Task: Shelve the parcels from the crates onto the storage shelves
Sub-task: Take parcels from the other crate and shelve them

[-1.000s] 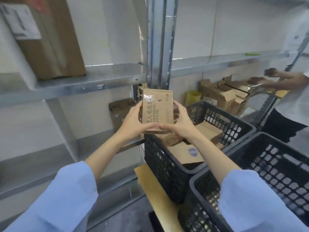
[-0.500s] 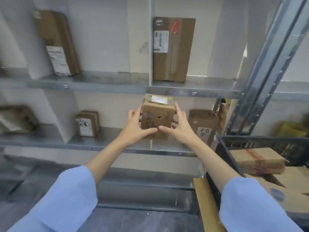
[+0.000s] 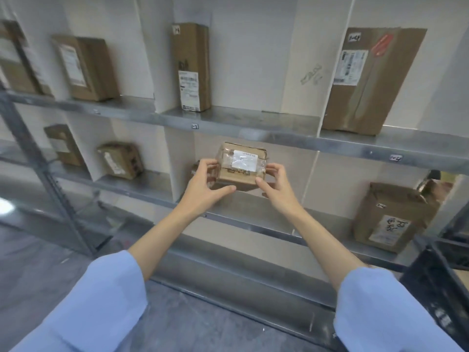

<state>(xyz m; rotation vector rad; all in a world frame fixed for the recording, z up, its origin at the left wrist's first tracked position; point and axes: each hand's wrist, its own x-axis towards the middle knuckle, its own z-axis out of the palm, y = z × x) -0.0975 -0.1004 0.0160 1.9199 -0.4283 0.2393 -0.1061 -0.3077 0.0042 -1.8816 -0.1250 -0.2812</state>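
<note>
A small brown cardboard parcel with a white label and clear tape on top is held between both my hands. My left hand grips its left side and my right hand grips its right side. The parcel hangs at the mouth of a middle compartment of the lower metal shelf, just above the shelf board. A corner of the black crate shows at the lower right.
Cardboard parcels stand in other compartments: a tall one and a large one on the upper shelf, a labelled one at the lower right, smaller ones at the left. White dividers separate the compartments.
I have turned left from the crates to the shelves. The parcel, held in both hands, has tipped label-up and moved forward to the lower shelf compartment.
</note>
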